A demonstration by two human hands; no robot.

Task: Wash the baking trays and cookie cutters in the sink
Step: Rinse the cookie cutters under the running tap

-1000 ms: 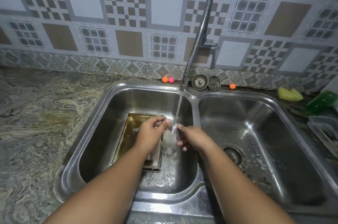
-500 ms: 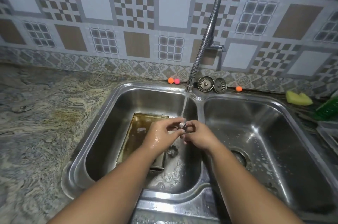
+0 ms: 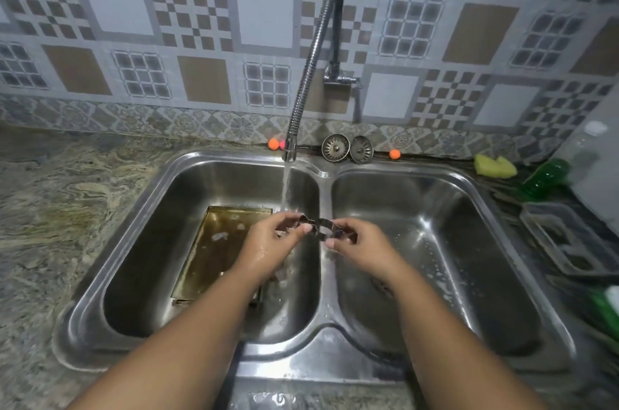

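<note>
Metal cookie cutter, pinched at its two ends by the fingertips of the left hand and the right hand, held above the sink divider, just right of the water stream falling by the left fingers. Baking tray, brown-stained, lies in the basin below and left of the left hand. Step judged: rinsing a cutter; the next move likely calls for shifting it leftward under the stream.

A home kitchen — double steel sink, patterned wall tiles, stone counter.
</note>
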